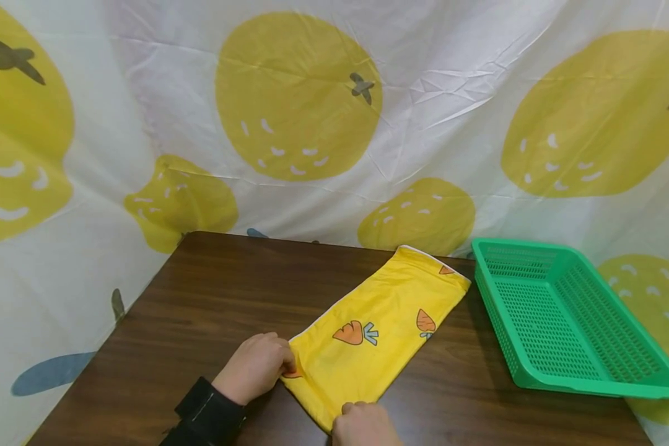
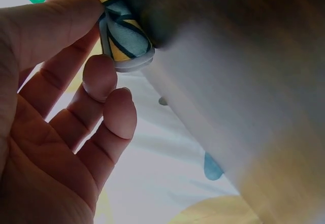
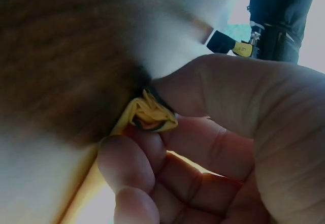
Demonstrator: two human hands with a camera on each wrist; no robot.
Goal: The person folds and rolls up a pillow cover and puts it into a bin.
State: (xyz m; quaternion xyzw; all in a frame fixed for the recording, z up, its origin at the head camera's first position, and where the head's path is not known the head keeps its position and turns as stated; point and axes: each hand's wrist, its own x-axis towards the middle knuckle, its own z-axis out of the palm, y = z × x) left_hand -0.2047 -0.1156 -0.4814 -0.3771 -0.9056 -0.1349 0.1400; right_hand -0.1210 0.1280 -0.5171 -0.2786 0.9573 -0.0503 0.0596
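A yellow cloth (image 1: 393, 303) printed with orange carrots and edged in white lies folded into a long strip, slanting across the dark table. At its near left corner, my left hand (image 1: 259, 367) pinches the fabric; in the left wrist view the thumb and forefinger grip a fold of the cloth (image 2: 126, 38) while the other fingers stay loosely bent. My right hand (image 1: 365, 426), partly cut off by the frame's lower edge, holds the near right corner. The right wrist view shows a bunched bit of the cloth (image 3: 152, 115) between thumb and fingers.
A green plastic basket (image 1: 585, 387) with slotted walls stands to the right, close to the cloth's far end. Behind the brown wooden table (image 1: 201, 297) hangs a white sheet (image 1: 435, 93) with large yellow fruit prints.
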